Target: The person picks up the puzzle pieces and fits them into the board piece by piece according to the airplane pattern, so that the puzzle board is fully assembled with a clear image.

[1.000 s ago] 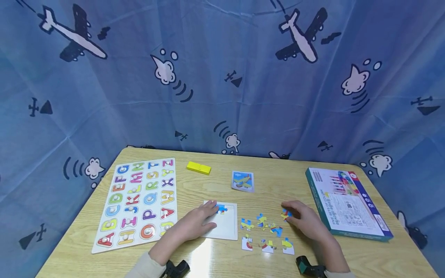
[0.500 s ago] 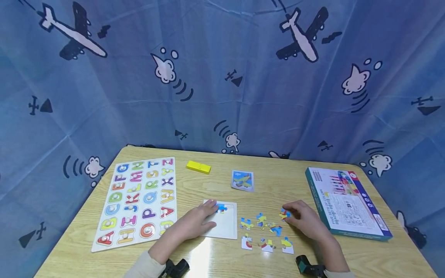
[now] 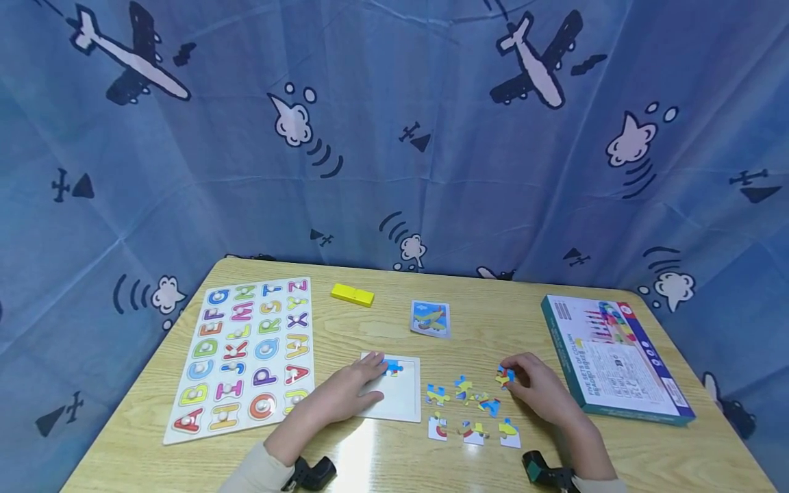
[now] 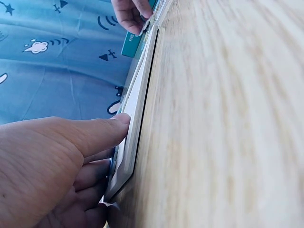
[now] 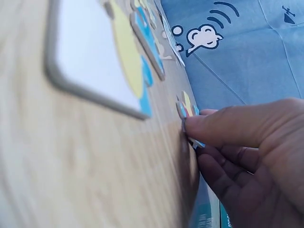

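Head view: my right hand [image 3: 539, 387] pinches a jigsaw piece [image 3: 505, 376] between thumb and fingertips, the gap narrowed to its flat thickness. The piece is red, yellow and blue, its outline all rounded knobs and notches. It looks about as broad as long, so I can't name a long axis; which way its knobs point is too small to tell. In the right wrist view my thumb covers part of it, and I can't tell whether it touches the grained wooden table [image 3: 382, 329] beneath.

My left hand [image 3: 342, 394] lies with relaxed fingers over the left side of a smooth white tray [image 3: 401, 404], nearly square and rimmed, my thumb apart from the fingers. Just right of those fingertips, a blue section [image 3: 394, 368] sits in the tray's far left part. Loose pieces [image 3: 509, 433], glossy-faced with plain greyish edges, lie left of and nearer me than my right fingertips. Beyond my hands, between them, is a flat airplane card [image 3: 431, 319]; right of my right hand, a slim box [image 3: 616, 363].
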The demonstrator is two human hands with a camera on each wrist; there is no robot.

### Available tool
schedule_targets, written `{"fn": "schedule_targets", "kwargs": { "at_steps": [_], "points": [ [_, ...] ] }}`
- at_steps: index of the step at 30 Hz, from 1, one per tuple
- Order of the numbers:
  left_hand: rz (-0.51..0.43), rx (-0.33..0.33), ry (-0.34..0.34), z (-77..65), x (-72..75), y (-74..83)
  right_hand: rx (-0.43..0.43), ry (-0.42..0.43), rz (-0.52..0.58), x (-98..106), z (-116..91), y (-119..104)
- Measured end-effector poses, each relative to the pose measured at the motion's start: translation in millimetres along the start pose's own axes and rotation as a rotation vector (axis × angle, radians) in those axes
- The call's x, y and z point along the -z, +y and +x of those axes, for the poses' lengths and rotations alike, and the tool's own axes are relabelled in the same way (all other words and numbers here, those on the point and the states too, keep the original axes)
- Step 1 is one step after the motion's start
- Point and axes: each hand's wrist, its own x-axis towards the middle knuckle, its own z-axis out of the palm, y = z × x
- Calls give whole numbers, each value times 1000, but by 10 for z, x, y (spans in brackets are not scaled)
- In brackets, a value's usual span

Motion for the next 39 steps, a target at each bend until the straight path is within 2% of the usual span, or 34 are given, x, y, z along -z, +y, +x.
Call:
{"fn": "schedule_targets", "kwargs": {
  "at_steps": [6,15,26,39],
  "points": [
    [-5,-9,0,-6,4,-13,0,5,12,-6,5,-17],
    [3,-17,8,3,8,-21,73,28,25,4,16,-148],
    [-3,-6,-4,27,-16,-3,84,-33,73,-92,61,-368],
    [0,-16,6,11,3,-24,177,-101,142,-322,222,-838]
  ]
}}
